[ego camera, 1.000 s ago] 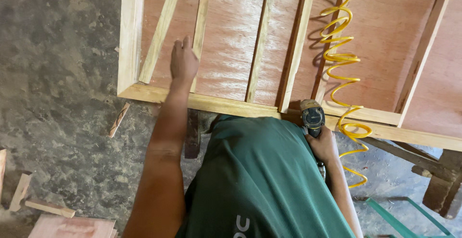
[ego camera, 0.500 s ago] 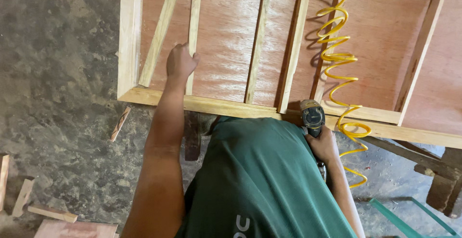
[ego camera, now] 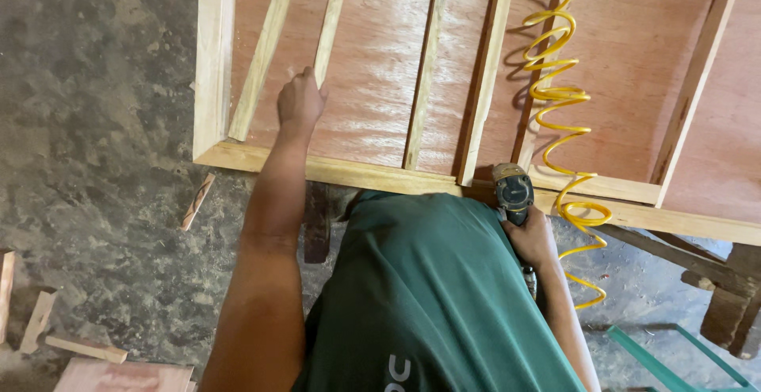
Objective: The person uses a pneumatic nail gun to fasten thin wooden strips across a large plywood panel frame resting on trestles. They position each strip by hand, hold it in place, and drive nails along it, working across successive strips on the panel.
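The left arm is stretched straight forward, bare to the shoulder, and the left hand (ego camera: 300, 100) is held with knuckles up and fingers curled closed. The right arm is kept bent close to the torso, and the right hand (ego camera: 529, 236) is clenched in a fist-like grip.

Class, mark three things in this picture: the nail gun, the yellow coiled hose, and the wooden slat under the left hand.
nail gun (ego camera: 514, 191), head view, round rear cap
yellow coiled hose (ego camera: 560, 95), head view, middle coils
wooden slat (ego camera: 331, 19), head view, upper length
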The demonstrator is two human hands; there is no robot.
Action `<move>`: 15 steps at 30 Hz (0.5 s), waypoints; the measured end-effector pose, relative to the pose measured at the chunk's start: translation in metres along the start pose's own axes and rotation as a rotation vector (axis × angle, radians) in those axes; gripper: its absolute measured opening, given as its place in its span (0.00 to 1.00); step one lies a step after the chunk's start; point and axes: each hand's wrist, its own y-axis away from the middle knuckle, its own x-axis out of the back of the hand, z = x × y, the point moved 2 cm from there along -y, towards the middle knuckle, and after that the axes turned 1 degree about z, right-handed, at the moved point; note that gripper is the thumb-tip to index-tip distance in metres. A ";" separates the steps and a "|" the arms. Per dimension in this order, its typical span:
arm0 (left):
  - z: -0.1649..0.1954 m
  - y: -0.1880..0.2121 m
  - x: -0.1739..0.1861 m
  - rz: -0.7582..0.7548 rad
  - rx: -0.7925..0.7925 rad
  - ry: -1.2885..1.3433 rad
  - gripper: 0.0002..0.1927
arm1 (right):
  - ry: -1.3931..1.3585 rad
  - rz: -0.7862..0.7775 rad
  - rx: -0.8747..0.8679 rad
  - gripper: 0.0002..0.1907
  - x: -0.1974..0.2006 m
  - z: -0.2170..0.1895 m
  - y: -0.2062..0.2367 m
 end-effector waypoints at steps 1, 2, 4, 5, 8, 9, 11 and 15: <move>0.000 0.000 0.001 0.014 0.008 -0.002 0.18 | 0.017 0.006 0.011 0.22 0.000 0.000 -0.001; -0.001 0.000 0.001 0.020 0.018 -0.001 0.19 | 0.031 0.015 0.023 0.22 0.000 0.001 -0.001; -0.001 -0.001 0.002 0.022 0.039 0.000 0.20 | 0.011 0.011 -0.008 0.21 -0.001 0.002 -0.001; -0.001 -0.001 0.002 0.015 0.047 0.009 0.20 | 0.010 0.000 -0.023 0.21 -0.001 0.002 0.000; 0.002 -0.002 0.004 0.008 0.061 0.032 0.21 | 0.048 0.013 0.028 0.21 0.000 0.000 -0.001; 0.003 -0.001 0.004 -0.009 0.070 0.046 0.21 | 0.049 0.006 0.016 0.21 0.001 0.000 0.000; 0.006 0.000 0.004 -0.030 0.073 0.060 0.21 | 0.039 -0.009 -0.007 0.21 0.001 -0.002 0.000; 0.012 0.003 0.003 -0.043 0.052 0.086 0.22 | 0.009 -0.033 -0.026 0.21 0.001 -0.006 0.001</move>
